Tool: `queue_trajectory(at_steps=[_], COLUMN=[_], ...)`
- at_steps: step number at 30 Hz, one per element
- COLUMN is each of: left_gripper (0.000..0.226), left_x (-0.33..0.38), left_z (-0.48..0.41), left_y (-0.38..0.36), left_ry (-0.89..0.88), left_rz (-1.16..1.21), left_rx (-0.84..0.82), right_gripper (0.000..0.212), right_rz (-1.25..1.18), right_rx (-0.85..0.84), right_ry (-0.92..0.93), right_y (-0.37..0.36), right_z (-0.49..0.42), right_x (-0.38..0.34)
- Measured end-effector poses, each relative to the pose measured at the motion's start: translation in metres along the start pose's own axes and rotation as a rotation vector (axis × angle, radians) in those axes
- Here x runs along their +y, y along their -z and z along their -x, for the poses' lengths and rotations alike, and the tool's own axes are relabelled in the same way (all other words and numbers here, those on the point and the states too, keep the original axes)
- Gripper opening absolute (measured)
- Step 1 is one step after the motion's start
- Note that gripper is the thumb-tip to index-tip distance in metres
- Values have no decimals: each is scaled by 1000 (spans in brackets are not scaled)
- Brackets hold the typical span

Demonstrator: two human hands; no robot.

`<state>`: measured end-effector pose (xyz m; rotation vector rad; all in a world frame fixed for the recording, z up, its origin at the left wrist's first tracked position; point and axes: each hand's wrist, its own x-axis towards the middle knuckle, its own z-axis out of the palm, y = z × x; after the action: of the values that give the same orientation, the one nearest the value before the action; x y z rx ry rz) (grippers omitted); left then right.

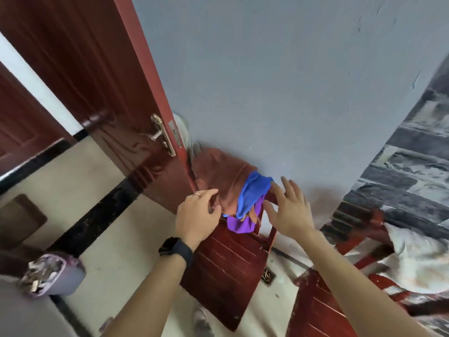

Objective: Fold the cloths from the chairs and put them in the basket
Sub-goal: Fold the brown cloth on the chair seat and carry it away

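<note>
A grey wall (pixel 279 81) and a dark red door (pixel 92 76) frame a wooden chair (pixel 226 261) whose back carries a heap of cloths. A large brown cloth (pixel 218 173) drapes over the top rail, with a blue cloth (pixel 254 195) lying across it and a purple cloth (pixel 240 223) hanging lowest, all bunched together. The left hand (pixel 198 215), a watch (pixel 176 249) on its wrist, is curled at the brown cloth's lower left edge, fingers apparently pinching the fabric, though blur hides the grip itself. The right hand (pixel 289 210) hovers spread wide and empty just right of the blue cloth, not clearly touching it. The heap hangs lengthwise down the chair back, between the two hands; the left is nearer. No basket can be made out for certain.
</note>
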<state>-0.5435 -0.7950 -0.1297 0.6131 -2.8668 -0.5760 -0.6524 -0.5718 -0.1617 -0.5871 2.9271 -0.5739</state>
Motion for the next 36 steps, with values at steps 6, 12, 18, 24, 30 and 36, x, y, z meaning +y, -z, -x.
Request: queue_trajectory(at_steps=[6, 12, 18, 24, 30, 36], left_gripper=[71, 53, 25, 23, 14, 9], left_x=[-20, -32, -48, -34, 18, 53], left_z=[-102, -157, -185, -224, -243, -209], left_y=[-55, -81, -58, 16, 129, 208], left_ry=[-117, -278, -512, -381, -400, -236], left_rz=[-50, -231, -199, 230, 466, 929], left_rx=[-190, -176, -179, -83, -38, -56], right_gripper=[73, 85, 89, 93, 94, 85], right_rz=[176, 246, 264, 246, 39, -515], right_rx=[-81, -13, -36, -101, -170, 340], right_ry=[-197, -299, -373, -383, -423, -166], right_y=[-64, -85, -91, -80, -38, 25], right_z=[-42, -51, -53, -52, -55, -29], right_x=[15, 14, 10, 8, -21, -138])
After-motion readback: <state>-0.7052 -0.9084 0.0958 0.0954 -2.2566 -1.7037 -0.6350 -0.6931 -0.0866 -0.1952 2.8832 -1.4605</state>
